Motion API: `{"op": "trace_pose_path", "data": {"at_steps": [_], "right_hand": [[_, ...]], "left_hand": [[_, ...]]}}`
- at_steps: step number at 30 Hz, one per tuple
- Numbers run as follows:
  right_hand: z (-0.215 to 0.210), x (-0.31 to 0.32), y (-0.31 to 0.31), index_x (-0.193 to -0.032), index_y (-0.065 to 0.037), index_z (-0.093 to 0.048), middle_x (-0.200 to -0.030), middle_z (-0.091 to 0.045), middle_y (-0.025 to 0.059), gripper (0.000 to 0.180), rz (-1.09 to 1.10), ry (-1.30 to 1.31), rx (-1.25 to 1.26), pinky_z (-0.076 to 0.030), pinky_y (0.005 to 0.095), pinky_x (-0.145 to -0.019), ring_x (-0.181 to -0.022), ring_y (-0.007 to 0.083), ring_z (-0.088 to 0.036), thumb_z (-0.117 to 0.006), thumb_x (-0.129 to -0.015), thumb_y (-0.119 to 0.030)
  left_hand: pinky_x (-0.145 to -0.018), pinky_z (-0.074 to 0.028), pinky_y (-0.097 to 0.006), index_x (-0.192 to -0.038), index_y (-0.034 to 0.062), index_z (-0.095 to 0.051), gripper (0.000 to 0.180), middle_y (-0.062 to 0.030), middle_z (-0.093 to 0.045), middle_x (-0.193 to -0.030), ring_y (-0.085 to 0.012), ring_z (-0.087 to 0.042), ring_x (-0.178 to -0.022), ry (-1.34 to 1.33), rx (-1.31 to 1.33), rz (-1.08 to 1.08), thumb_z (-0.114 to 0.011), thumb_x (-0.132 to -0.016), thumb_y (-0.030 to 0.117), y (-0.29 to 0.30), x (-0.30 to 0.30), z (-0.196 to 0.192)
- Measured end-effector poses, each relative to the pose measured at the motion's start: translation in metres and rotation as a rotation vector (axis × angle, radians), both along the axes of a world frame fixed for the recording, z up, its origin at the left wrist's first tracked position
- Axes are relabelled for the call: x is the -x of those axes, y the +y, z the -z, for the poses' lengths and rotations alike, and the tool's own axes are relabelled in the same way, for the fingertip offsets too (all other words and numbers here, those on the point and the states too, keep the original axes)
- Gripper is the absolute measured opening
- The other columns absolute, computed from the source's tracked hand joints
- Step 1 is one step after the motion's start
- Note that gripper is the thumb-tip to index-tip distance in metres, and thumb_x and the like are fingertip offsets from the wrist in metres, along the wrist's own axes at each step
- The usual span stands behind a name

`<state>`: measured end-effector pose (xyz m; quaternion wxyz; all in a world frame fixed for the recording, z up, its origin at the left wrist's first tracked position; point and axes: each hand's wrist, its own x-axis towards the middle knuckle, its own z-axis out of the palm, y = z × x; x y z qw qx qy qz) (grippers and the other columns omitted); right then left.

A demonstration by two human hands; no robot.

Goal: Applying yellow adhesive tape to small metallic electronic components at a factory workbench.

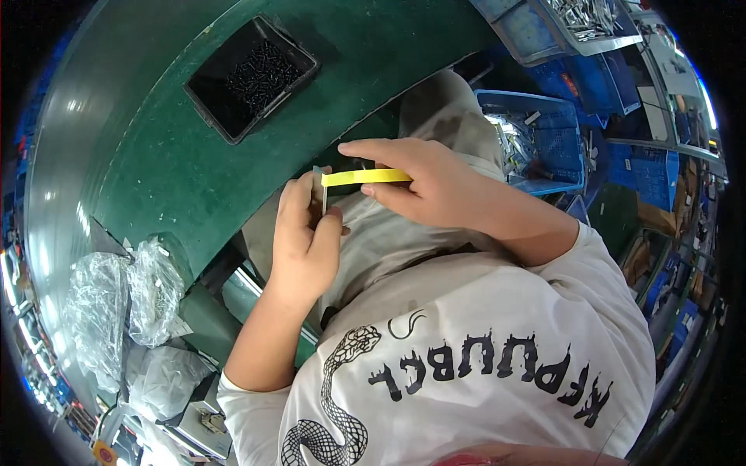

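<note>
My left hand (305,233) is closed around a thin, flat, light-grey metal piece (324,203), held upright above my lap between thumb and fingers. A bright yellow strip (361,177) reaches from the top of that piece into my right hand (435,182). Thumb and fingers of the right hand close on the strip's other end, while its index finger stretches out toward the left hand. I cannot tell whether the strip is a tape or a stiff handle. Where it meets the metal piece, the two appear to touch.
On the green bench (350,70) stands a black bin (214,120) of small dark parts. To my right a blue crate (536,186) holds metal pieces; another bin of metal parts (594,19) stands beyond. Clear plastic bags (101,311) lie at left.
</note>
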<state>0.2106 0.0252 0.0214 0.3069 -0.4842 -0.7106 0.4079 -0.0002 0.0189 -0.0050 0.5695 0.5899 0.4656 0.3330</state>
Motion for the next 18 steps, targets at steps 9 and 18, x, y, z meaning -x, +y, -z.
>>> {"op": "trace_pose_path", "data": {"at_steps": [9,18], "right_hand": [[0.003,-0.012,-0.002,-0.116,-0.008,-0.063,-0.065,-0.052,0.0064,0.032,-0.092,-0.072,-0.379,-0.039,0.0356,-0.046,-0.051,0.0234,-0.052,-0.066,-0.084,-0.006],[0.002,-0.011,-0.001,-0.113,-0.009,-0.064,-0.065,-0.052,0.0054,0.030,-0.085,-0.131,-0.444,-0.040,0.0348,-0.045,-0.050,0.0230,-0.052,-0.067,-0.083,-0.009]], "left_hand": [[-0.067,-0.045,-0.023,-0.120,-0.0042,-0.049,0.026,-0.0049,-0.055,-0.094,-0.0093,-0.051,-0.077,-0.096,0.022,-0.059,-0.048,-0.094,-0.004,0.001,-0.006,-0.006],[-0.067,-0.047,-0.022,-0.112,-0.0001,-0.051,0.014,-0.0069,-0.063,-0.103,-0.0082,-0.056,-0.077,-0.231,0.096,-0.057,-0.048,-0.099,0.002,-0.005,-0.004,-0.005]]}}
